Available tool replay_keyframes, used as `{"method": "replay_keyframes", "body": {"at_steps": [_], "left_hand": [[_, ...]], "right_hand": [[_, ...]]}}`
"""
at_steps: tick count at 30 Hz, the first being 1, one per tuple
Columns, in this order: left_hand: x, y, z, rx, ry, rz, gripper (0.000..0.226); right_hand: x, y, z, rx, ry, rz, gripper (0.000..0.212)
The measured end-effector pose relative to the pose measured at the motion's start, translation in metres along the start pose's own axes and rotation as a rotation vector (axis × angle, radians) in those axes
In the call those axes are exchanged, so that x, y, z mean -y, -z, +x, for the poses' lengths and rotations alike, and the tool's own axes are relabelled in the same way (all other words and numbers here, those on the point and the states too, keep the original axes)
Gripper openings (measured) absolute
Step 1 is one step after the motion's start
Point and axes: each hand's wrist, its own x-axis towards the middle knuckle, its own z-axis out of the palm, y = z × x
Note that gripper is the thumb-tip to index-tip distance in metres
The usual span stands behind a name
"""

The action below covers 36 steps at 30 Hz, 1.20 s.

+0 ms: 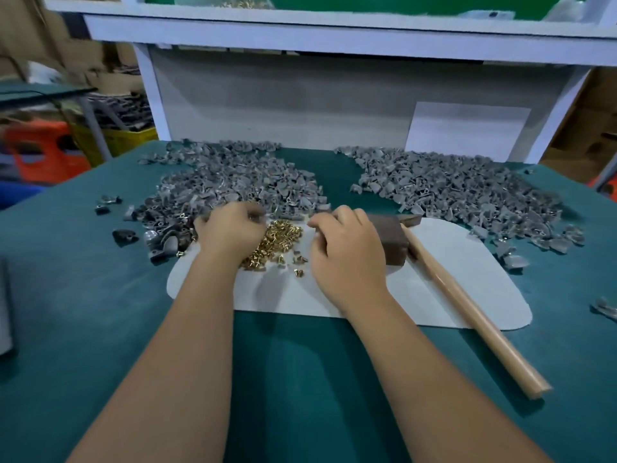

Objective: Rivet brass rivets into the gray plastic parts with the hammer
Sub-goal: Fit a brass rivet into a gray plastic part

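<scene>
A heap of small brass rivets (280, 238) lies on a white mat (434, 289). My left hand (230, 228) hovers at the heap's left edge with its fingers curled round a blurred gray plastic part (256, 214). My right hand (347, 243) is just right of the rivets. Its fingertips are drawn together over the mat, and I cannot tell what they hold, if anything. The hammer lies untouched behind and right of that hand, with its dark head (395, 238) on the mat and its wooden handle (467, 305) running toward me.
Two big piles of gray plastic parts, one on the left (233, 182) and one on the right (450, 188), cover the back of the green table (100, 312). Stray parts (125, 235) lie at the left and right edges. A white shelf frame (300, 95) stands behind the piles.
</scene>
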Motion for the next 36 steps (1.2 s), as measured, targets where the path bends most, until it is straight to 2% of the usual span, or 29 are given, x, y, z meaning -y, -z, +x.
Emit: {"method": "replay_keyframes", "body": {"at_steps": [4,6,8,11,14,18,22,27,33,36], "left_hand": [[0.005,0.001,0.001,-0.036,-0.010,0.053,0.034],[0.005,0.002,0.002,-0.055,-0.022,0.046,0.035],[0.006,0.001,0.003,-0.060,-0.031,0.027,0.035],[0.007,0.002,0.003,-0.060,-0.038,-0.006,0.028],[0.006,0.001,0.003,-0.073,-0.028,0.022,0.024],[0.000,-0.001,0.002,-0.135,-0.062,0.029,0.019],[-0.020,-0.006,-0.004,-0.221,-0.133,-0.209,0.015],[-0.044,-0.011,-0.015,-0.074,-0.207,-0.653,0.026],[-0.049,-0.012,-0.018,0.033,-0.207,-0.811,0.035],[-0.050,-0.012,-0.019,0.038,-0.206,-0.840,0.032]], "right_hand": [[0.015,0.001,-0.002,0.064,0.091,-0.115,0.015],[0.025,0.002,-0.003,0.049,0.081,-0.151,0.011],[0.031,0.003,-0.003,0.064,0.061,-0.163,0.015],[0.029,-0.004,-0.006,0.284,0.045,-0.236,0.027],[0.025,-0.010,-0.007,0.426,0.044,-0.128,0.029],[0.027,-0.017,-0.005,0.427,0.069,-0.058,0.015],[0.026,-0.017,-0.006,0.407,0.083,-0.063,0.012],[0.028,-0.021,-0.006,0.407,0.048,-0.026,0.017],[0.023,-0.016,-0.005,0.433,0.052,0.022,0.009],[0.021,-0.008,-0.004,0.359,0.065,0.090,0.007]]}}
